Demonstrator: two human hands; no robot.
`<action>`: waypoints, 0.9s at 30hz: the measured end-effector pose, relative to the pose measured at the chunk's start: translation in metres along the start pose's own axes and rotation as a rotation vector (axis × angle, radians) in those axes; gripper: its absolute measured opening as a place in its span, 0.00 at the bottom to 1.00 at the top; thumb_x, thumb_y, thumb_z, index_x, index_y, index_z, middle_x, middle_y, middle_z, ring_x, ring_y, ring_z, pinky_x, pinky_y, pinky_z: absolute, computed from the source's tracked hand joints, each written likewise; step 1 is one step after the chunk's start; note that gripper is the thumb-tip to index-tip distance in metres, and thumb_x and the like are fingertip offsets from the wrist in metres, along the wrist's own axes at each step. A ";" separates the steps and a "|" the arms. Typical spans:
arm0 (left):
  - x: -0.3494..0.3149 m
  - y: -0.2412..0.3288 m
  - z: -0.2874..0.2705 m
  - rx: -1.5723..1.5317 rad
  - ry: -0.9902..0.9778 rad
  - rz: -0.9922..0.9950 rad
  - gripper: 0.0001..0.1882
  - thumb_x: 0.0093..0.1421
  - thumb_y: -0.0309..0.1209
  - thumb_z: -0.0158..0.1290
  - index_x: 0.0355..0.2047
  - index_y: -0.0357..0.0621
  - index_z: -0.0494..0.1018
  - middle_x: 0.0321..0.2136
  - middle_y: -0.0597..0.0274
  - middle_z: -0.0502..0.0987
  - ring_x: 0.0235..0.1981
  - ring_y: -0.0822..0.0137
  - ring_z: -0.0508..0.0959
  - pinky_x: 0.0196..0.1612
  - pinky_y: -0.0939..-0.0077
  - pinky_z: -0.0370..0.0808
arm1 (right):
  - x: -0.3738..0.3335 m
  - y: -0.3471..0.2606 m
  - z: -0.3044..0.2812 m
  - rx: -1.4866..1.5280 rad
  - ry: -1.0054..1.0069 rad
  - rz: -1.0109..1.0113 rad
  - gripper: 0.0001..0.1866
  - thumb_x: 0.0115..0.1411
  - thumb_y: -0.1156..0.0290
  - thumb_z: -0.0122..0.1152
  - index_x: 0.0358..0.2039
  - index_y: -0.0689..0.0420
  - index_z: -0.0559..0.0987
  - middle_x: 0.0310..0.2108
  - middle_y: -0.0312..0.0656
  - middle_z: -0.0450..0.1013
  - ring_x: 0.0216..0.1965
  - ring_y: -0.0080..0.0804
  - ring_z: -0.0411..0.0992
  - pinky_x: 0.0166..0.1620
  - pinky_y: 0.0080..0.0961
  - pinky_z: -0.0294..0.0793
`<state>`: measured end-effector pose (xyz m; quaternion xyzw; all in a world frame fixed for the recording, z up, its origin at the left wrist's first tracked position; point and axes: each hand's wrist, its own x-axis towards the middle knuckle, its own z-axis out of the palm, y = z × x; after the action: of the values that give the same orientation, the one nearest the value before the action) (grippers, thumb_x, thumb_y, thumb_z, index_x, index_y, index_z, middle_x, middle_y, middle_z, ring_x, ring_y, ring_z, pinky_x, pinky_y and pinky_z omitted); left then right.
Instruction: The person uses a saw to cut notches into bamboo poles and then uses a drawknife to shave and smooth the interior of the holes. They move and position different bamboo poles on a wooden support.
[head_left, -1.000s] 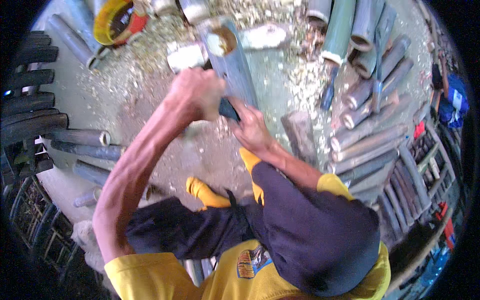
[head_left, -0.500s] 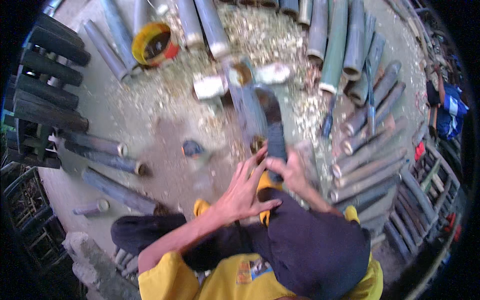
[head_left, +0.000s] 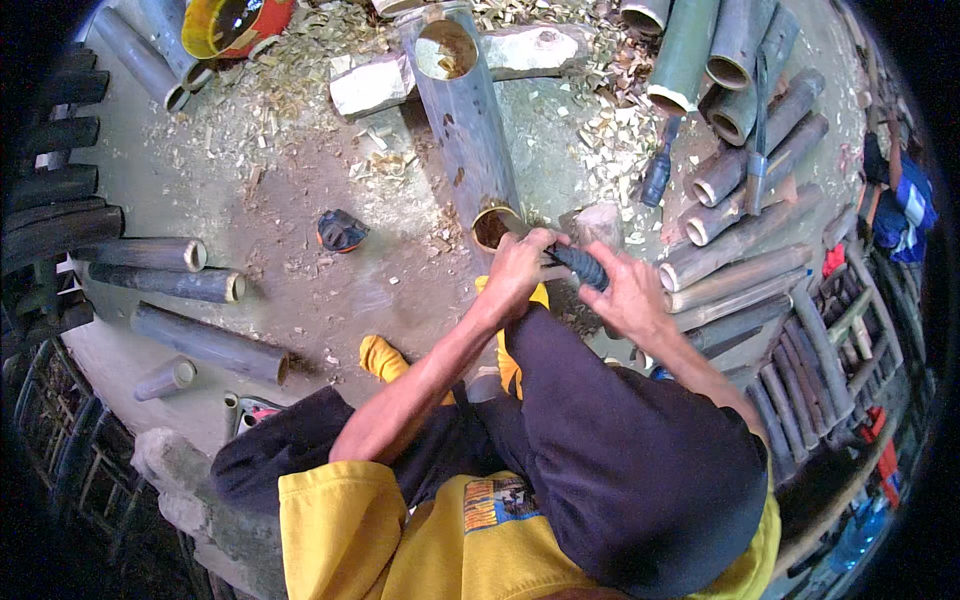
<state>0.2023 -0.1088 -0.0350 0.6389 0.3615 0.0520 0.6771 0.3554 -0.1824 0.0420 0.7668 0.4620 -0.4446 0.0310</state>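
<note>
A thick grey bamboo tube [head_left: 470, 140] lies in front of me, its far end propped on a pale block [head_left: 372, 88] and its near end close to my hands. My right hand [head_left: 632, 295] is closed around the black wrapped handle [head_left: 582, 266] of a knife. At the front of that handle, right by the tube's near opening, my left hand [head_left: 515, 270] is closed with its fingers bent over the tool. Most of the blade is hidden by my left hand. My raised knee in dark trousers [head_left: 620, 420] is below the hands.
Cut bamboo tubes [head_left: 740, 265] lie in a row on the right, with another dark-handled tool [head_left: 658, 175] nearby. More tubes [head_left: 210, 340] lie on the left. A yellow-red bucket [head_left: 262, 30] stands far left, a dark bundle [head_left: 340, 230] lies on the floor, and wood chips [head_left: 605, 140] are scattered around.
The knife has turned from lying along the tube to pointing across its near end. My left fingers, spread before, have closed on it. My view has shifted, showing the tube closer.
</note>
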 end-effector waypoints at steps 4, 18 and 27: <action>0.008 0.007 0.010 -1.599 0.185 -0.379 0.13 0.57 0.30 0.50 0.42 0.39 0.69 0.44 0.55 0.71 0.47 0.59 0.71 0.52 0.64 0.69 | 0.046 -0.021 -0.064 -0.658 -0.058 -0.388 0.20 0.42 0.65 0.62 0.38 0.52 0.71 0.23 0.42 0.73 0.28 0.40 0.73 0.31 0.37 0.69; 0.012 0.021 -0.013 -0.758 -0.060 -0.430 0.14 0.57 0.30 0.44 0.37 0.28 0.68 0.35 0.45 0.72 0.35 0.54 0.76 0.38 0.70 0.78 | 0.003 -0.019 -0.025 0.001 -0.052 0.080 0.19 0.40 0.67 0.61 0.37 0.52 0.74 0.20 0.43 0.72 0.23 0.47 0.72 0.31 0.39 0.71; 0.002 0.012 0.000 -1.952 0.268 -0.147 0.16 0.60 0.33 0.47 0.47 0.38 0.66 0.49 0.53 0.67 0.52 0.61 0.68 0.58 0.67 0.63 | 0.080 -0.082 -0.078 -0.943 0.097 -0.812 0.09 0.43 0.69 0.60 0.27 0.54 0.75 0.24 0.40 0.74 0.30 0.34 0.74 0.36 0.30 0.71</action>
<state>0.2089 -0.1057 -0.0247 -0.2352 0.2722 0.3570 0.8620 0.3606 -0.0456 0.0621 0.4531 0.8640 -0.1339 0.1738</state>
